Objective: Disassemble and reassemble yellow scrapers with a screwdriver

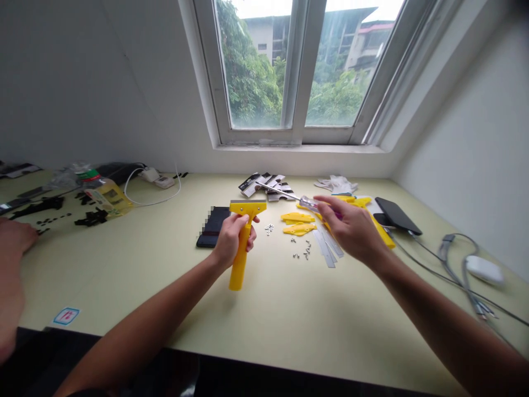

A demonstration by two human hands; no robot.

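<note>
My left hand (231, 238) is closed round the neck of a yellow scraper (238, 270), held upright with a metal blade (248, 202) along its top edge and two screws in its head. In my right hand (351, 226) is a screwdriver (309, 204) with a clear handle, its shaft pointing left and away, apart from the scraper. Near my right hand lie yellow scraper plates (299, 229), flat metal blades (324, 249) and loose screws (307, 251). Small nuts (269, 228) sit between my hands. More yellow scraper parts (382, 229) are partly hidden behind my right hand.
A black phone (204, 240) lies behind my left hand. Black-and-white packets (273, 184) and white gloves (336, 184) lie near the window. To the right are a dark phone (397, 215), cables (446, 248) and a white case (484, 270). Another person's arm (12, 264) and a bottle (103, 193) are left.
</note>
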